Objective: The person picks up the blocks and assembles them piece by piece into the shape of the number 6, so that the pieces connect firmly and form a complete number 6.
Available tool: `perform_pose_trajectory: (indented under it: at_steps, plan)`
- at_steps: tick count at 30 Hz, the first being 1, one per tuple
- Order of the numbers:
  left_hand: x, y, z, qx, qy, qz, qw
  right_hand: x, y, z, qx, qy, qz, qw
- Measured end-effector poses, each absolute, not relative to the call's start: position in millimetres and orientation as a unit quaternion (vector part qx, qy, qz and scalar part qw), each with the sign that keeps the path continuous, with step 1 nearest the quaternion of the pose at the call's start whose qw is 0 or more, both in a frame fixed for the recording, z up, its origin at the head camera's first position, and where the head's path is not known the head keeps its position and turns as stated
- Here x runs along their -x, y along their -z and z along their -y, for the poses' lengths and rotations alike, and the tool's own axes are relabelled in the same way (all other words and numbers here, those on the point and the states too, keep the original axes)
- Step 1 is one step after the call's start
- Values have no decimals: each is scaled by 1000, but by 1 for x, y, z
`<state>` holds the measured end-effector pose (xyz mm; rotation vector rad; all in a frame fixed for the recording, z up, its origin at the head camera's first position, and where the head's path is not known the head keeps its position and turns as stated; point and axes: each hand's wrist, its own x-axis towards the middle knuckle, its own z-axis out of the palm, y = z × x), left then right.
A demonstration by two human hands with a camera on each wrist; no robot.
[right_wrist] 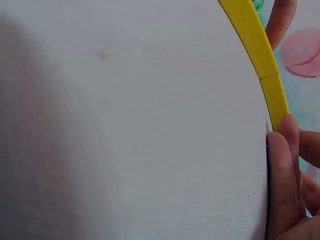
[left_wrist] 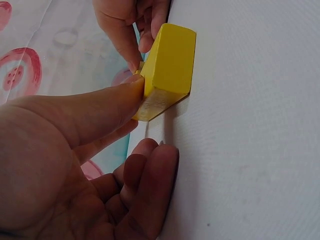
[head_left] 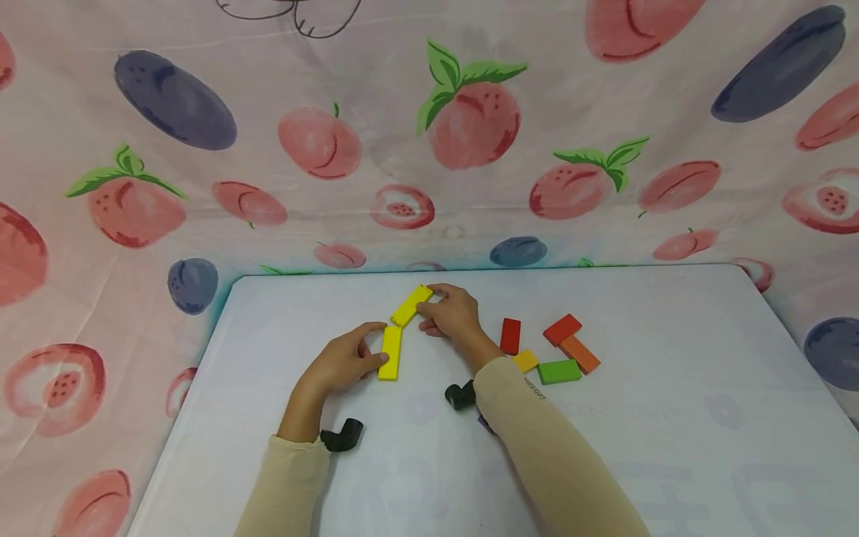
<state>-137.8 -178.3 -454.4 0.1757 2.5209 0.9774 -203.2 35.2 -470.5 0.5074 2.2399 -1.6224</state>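
Two yellow blocks meet end to end at an angle on the white table. My left hand (head_left: 342, 362) pinches the nearer yellow block (head_left: 390, 354), thumb along its left side and index finger by its far end. In the left wrist view, the thumb presses that block while the other fingers curl below it. The farther yellow block (head_left: 411, 306) slants away to the right, and my right hand (head_left: 452, 313) holds it between thumb and index finger. A seam between the yellow blocks shows in the right wrist view, where right-hand fingers (right_wrist: 282, 170) partly hide one block.
Right of the right hand lie a red block (head_left: 510, 336), another red block (head_left: 562, 330), an orange block (head_left: 579, 354), a yellow-orange block (head_left: 526, 361) and a green block (head_left: 560, 371). A purple piece (head_left: 486, 424) is mostly under the right sleeve. Fruit-patterned cloth (head_left: 403, 149) hangs behind the table.
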Motion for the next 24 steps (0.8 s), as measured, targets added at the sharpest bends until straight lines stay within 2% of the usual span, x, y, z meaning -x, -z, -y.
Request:
perform_pose_trajectory:
  at_steps: [17, 24]
  plan:
    - [139, 455, 178, -65, -351, -909, 214, 206, 474, -35, -177, 560, -791, 169]
    - [140, 455, 179, -60, -357, -907, 217, 208, 470, -40, -179, 576, -774, 193]
